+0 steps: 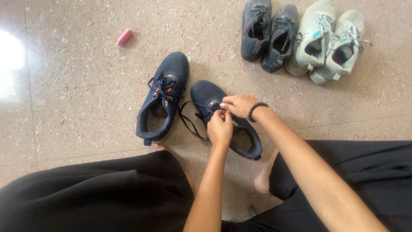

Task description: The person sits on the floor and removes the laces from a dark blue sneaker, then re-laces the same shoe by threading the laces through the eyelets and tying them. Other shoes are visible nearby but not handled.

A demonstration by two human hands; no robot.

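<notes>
Hands, left hand and right hand, each grip pinching lace over navy shoe, open floor leftward.

The right shoe is a navy mesh trainer lying on the speckled floor, toe pointing away and slightly left, heel toward the person. Its black laces are loose, one loop trailing out to its left across the floor. Both hands meet over its tongue, pinching the laces. Just beside it, on the left, lies the matching left shoe, laced, with orange flecks.
</notes>
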